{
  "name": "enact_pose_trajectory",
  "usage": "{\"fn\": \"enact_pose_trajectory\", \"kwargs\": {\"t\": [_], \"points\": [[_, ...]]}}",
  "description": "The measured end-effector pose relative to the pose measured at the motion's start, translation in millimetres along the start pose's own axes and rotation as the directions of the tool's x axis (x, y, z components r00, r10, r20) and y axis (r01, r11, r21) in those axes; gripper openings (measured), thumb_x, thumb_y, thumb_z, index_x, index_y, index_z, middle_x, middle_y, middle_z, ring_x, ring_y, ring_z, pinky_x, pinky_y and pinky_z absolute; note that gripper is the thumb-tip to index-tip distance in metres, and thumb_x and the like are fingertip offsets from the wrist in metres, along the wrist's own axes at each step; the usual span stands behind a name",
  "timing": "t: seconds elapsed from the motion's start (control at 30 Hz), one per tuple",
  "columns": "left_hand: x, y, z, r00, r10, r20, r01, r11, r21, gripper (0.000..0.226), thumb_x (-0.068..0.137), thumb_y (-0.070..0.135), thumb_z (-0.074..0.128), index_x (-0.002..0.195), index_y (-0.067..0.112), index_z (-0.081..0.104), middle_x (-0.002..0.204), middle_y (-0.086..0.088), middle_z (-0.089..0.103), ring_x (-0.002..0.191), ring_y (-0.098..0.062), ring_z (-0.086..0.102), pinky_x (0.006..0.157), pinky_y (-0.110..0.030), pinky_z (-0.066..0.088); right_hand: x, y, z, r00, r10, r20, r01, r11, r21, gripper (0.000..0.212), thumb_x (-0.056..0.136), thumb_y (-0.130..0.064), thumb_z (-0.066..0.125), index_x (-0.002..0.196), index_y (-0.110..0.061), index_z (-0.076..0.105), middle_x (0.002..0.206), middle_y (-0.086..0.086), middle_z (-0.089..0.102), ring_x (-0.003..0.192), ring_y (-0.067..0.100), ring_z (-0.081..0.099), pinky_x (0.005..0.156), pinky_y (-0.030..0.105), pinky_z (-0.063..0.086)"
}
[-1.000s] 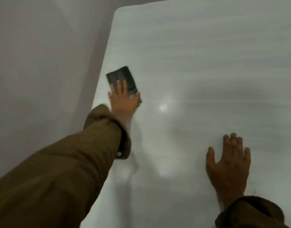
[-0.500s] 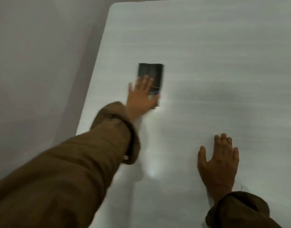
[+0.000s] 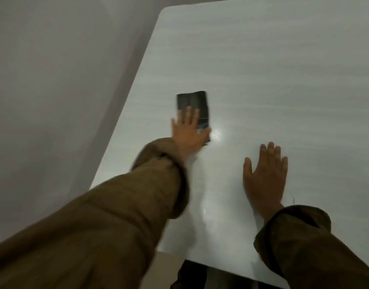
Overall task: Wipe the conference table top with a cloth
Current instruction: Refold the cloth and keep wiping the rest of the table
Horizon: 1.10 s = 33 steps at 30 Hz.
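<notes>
- Where it fills most of the view, the white conference table top [image 3: 283, 69] shows a faint streaked grain, with its rounded far-left corner at the top and its near edge at the bottom.
- Left of the table lies a plain grey floor [image 3: 54, 80], blurred.
- The left sleeve [image 3: 117, 215], brown and bunched at the cuff, runs from the lower left up across the table's left edge.
- The right sleeve [image 3: 304, 247], of the same brown cloth, comes in from the lower right corner.
- A dark shape [image 3: 192, 274] sits below the table's near edge; what it is cannot be told.
- The right hand [image 3: 265, 176] lies palm-down on the bare table, fingers straight and close together, thumb spread to the left, holding nothing.
- The left hand [image 3: 188, 134] lies flat, fingers straight and slightly fanned, pressing down on the cloth rather than curling round it.
- The cloth [image 3: 192, 101], a dark folded rectangle, lies flat on the table near its left edge, beneath the left hand's fingers and palm. Its far half sticks out beyond the fingertips, a strip shows on the thumb side, and a corner peeks out under the thumb. The little finger seems to lie just off its left edge.
- A small bright glare [image 3: 218, 133] shines on the table just right of the left thumb, between the two hands.
</notes>
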<state>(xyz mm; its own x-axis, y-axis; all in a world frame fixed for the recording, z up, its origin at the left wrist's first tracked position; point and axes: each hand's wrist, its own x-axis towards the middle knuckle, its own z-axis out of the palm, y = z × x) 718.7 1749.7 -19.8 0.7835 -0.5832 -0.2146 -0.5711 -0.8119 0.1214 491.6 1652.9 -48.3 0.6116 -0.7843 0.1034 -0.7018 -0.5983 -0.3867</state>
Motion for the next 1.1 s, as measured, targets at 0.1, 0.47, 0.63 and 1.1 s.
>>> {"fn": "enact_pose_trajectory", "kwargs": {"t": [0.1,0.47,0.63,1.1], "points": [[-18.8,102.4,13.1,0.977,0.195,0.092,-0.194,0.981,-0.021,0.084,0.09,0.075,0.009,0.158,0.026,0.0,0.165,-0.004,-0.009,0.15,-0.032,-0.013,0.12,-0.057,-0.003,-26.0,20.3,-16.5,0.991,-0.113,0.071,0.111,0.993,0.029,0.06,0.099,-0.04,0.034,0.151,-0.009,0.037,0.159,0.013,0.032,0.15,0.028,0.023,0.124,0.044,0.015],[-109.8,-54.6,15.7,0.991,-0.129,-0.03,0.128,0.991,-0.033,0.088,0.086,0.074,0.018,0.158,0.025,0.009,0.166,0.001,0.003,0.152,-0.023,0.0,0.119,-0.055,0.005,-58.9,48.6,-22.7,0.986,-0.153,-0.071,0.162,0.976,0.146,0.049,0.095,-0.026,0.046,0.138,-0.004,0.054,0.149,0.017,0.048,0.143,0.031,0.038,0.121,0.047,0.024],[-231.7,-141.8,21.2,0.837,-0.547,-0.038,0.543,0.837,-0.071,0.081,0.096,0.066,0.025,0.158,0.016,0.008,0.165,-0.009,0.008,0.151,-0.034,0.006,0.118,-0.062,0.011,-58.7,51.3,-18.7,0.982,-0.176,-0.068,0.183,0.976,0.118,0.048,0.098,-0.028,0.043,0.138,-0.004,0.052,0.149,0.018,0.047,0.143,0.033,0.038,0.121,0.047,0.024],[-189.2,95.3,49.9,0.998,-0.03,0.049,0.031,0.999,-0.021,0.085,0.091,0.075,0.013,0.157,0.024,-0.007,0.164,-0.003,-0.015,0.149,-0.029,-0.018,0.121,-0.052,-0.006,-58.3,61.5,-27.5,0.981,-0.194,-0.021,0.193,0.956,0.22,0.041,0.096,-0.021,0.051,0.133,-0.005,0.058,0.146,0.016,0.051,0.142,0.032,0.04,0.121,0.048,0.026]]}}
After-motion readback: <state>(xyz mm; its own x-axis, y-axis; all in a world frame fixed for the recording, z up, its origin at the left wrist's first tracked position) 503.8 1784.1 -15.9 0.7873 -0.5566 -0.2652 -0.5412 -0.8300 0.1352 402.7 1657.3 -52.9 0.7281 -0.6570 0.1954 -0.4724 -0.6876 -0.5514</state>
